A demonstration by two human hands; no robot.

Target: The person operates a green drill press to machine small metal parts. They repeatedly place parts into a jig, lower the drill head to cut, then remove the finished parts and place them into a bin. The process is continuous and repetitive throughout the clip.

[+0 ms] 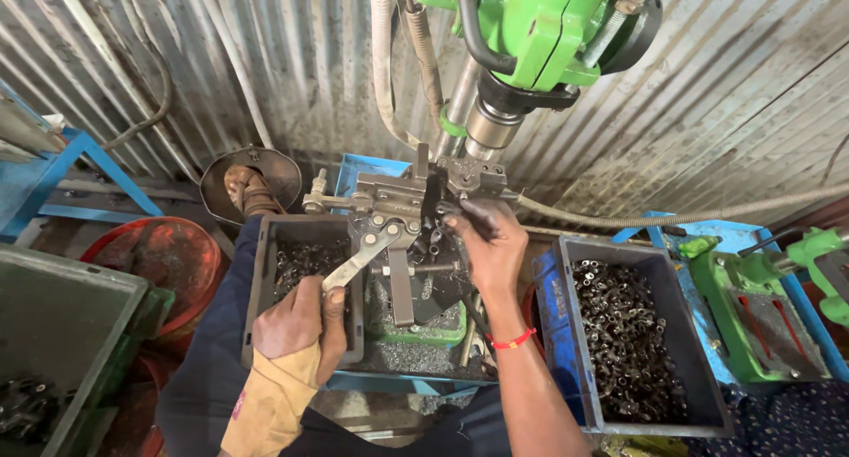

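green drill press (539,33) upper centre | clamp fixture (398,209) mid-frame under spindle | lever handle (358,261) ran lower-left to upper-right, left hand (296,324) fisted round its low end | right hand (491,240) nearer fixture, fingertips pinched at jig; held part not discernible
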